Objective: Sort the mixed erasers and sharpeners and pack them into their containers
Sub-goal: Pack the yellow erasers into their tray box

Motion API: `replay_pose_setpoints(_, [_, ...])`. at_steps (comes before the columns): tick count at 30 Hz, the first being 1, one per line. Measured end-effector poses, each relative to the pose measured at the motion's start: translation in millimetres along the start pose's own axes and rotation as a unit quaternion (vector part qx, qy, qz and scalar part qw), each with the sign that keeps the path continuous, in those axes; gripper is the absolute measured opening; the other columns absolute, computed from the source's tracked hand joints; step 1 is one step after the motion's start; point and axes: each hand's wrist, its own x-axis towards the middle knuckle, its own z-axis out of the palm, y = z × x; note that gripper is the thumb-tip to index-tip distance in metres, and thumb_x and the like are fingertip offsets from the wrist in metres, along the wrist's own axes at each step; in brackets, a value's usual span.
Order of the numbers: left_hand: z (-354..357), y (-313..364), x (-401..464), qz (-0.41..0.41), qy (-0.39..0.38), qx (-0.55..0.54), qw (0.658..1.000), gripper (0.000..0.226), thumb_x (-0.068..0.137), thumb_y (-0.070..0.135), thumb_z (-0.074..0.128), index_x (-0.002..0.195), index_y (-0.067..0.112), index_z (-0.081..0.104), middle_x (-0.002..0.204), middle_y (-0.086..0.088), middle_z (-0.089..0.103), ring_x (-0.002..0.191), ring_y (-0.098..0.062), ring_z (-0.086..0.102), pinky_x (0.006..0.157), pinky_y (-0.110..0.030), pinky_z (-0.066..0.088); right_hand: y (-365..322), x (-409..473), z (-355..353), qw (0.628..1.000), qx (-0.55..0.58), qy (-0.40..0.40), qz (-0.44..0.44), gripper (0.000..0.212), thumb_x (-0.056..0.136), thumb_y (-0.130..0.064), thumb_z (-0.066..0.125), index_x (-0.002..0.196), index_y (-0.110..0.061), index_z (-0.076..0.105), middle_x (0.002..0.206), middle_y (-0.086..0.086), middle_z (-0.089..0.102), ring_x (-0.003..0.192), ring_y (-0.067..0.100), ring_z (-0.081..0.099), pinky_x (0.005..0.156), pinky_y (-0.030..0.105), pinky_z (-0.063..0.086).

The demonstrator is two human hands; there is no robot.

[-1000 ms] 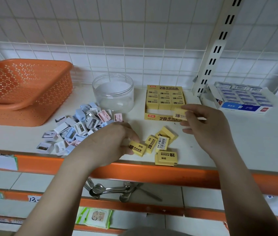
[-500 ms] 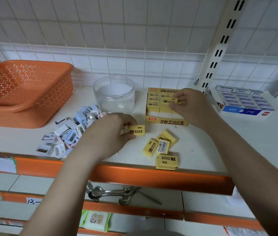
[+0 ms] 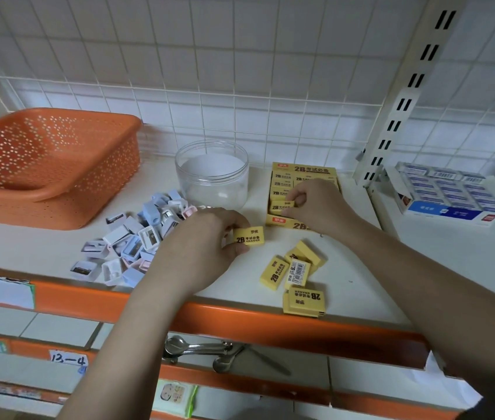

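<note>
Fingers (image 3: 241, 248) of the left hand (image 3: 200, 244) pinch a yellow rectangular eraser (image 3: 248, 236) above the white shelf (image 3: 422, 268). The right hand (image 3: 316, 204) pinches another yellow eraser (image 3: 281, 206) inside the far yellow cardboard box (image 3: 304, 171).

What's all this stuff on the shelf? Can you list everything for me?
Basket: one, orange, shelf's back left.
Jar: one, clear, lidless, behind the sharpeners.
Sharpeners: a pile, too many to count, white, blue and pink, front left.
Eraser box: one, yellow, partly filled, right of the jar.
Loose erasers: about six, yellow, near the front edge.
Blue box: one, blue and white, full of small packs, far right.
Spoons: several, metal, on the shelf below.
Left hand: holds one yellow eraser.
Right hand: fingers pinch an eraser in the eraser box.
</note>
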Motion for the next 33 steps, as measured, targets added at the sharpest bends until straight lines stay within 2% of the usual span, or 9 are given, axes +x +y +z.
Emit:
replay_pose_setpoints(4, [1,0,1,0.005,-0.001,0.000,1.000,0.029,0.085,0.026,0.064,0.113,0.030,0.060,0.105,0.011,0.058,0.101,-0.008,0.050,0.081,-0.020,0.037,0,-2,6,0.999,0.019,0.039,0.008,0.024,0.077,-0.021,0.077,0.097,-0.014,0.067,0.085,0.000,0.062,0.081,0.014,0.058,0.072,0.026,0.049])
replay_pose_setpoints(9, [3,1,2,-0.003,0.011,-0.019,1.000,0.028,0.083,0.023,0.065,0.111,0.029,0.062,0.104,0.010,0.060,0.097,-0.009,0.055,0.082,-0.025,0.044,0,-4,7,0.999,0.017,0.051,-0.006,0.004,0.079,-0.013,0.073,0.082,-0.011,0.075,0.081,-0.001,0.067,0.075,0.009,0.059,0.067,0.019,0.046])
replay_pose_setpoints(13, [3,4,1,-0.009,0.035,-0.045,0.998,0.027,0.083,0.022,0.066,0.109,0.026,0.064,0.099,0.007,0.060,0.074,-0.008,0.054,0.073,-0.026,0.047,2,-1,8,0.999,0.014,0.041,-0.008,0.007,0.080,-0.016,0.073,0.085,-0.011,0.076,0.082,-0.004,0.067,0.077,0.007,0.058,0.068,0.018,0.043])
replay_pose_setpoints(15, [5,3,3,-0.016,0.051,-0.058,0.997,0.027,0.082,0.024,0.067,0.109,0.026,0.064,0.096,0.007,0.058,0.064,-0.003,0.050,0.068,-0.023,0.044,2,1,7,0.999,0.020,0.036,-0.003,0.007,0.080,-0.018,0.074,0.084,-0.012,0.077,0.083,-0.005,0.067,0.077,0.007,0.058,0.061,0.014,0.041])
replay_pose_setpoints(19, [11,1,9,-0.035,0.075,-0.087,0.993,0.029,0.081,0.025,0.069,0.110,0.026,0.065,0.097,0.009,0.056,0.079,-0.006,0.053,0.073,-0.021,0.040,0,-2,-6,1.000,0.007,-0.005,-0.016,0.012,0.080,-0.017,0.073,0.090,-0.011,0.076,0.089,0.000,0.071,0.069,0.006,0.058,0.058,0.014,0.042])
replay_pose_setpoints(22, [15,-1,16,-0.004,0.076,-0.069,0.995,0.029,0.081,0.022,0.069,0.110,0.022,0.066,0.098,0.009,0.054,0.088,-0.010,0.054,0.069,-0.015,0.032,-3,-11,-28,0.998,-0.025,-0.050,-0.011,0.028,0.080,-0.020,0.074,0.106,-0.011,0.071,0.103,0.002,0.068,0.085,0.010,0.059,0.074,0.021,0.042])
replay_pose_setpoints(25, [19,-1,27,0.029,0.076,-0.053,0.995,0.032,0.080,0.019,0.070,0.112,0.020,0.067,0.095,0.010,0.053,0.087,-0.005,0.047,0.070,-0.012,0.029,-2,-27,-49,0.993,-0.065,-0.098,0.002,0.035,0.080,-0.026,0.073,0.112,-0.013,0.068,0.107,0.003,0.067,0.098,0.016,0.061,0.082,0.024,0.044])
replay_pose_setpoints(30, [26,10,51,0.044,0.072,-0.048,0.995,0.036,0.082,0.021,0.069,0.117,0.019,0.064,0.107,0.004,0.059,0.091,-0.007,0.050,0.078,-0.015,0.034,8,-65,-50,0.997,-0.021,-0.071,0.035,0.035,0.080,-0.034,0.072,0.110,-0.016,0.068,0.105,0.000,0.068,0.098,0.014,0.062,0.089,0.030,0.048])
replay_pose_setpoints(33, [30,16,64,0.035,0.072,-0.040,0.996,0.035,0.084,0.019,0.067,0.119,0.018,0.063,0.114,0.000,0.060,0.099,-0.013,0.054,0.081,-0.017,0.035,8,-84,-40,0.994,0.030,-0.098,0.045,0.035,0.079,-0.036,0.072,0.109,-0.018,0.069,0.111,-0.004,0.067,0.096,0.006,0.060,0.083,0.023,0.048])
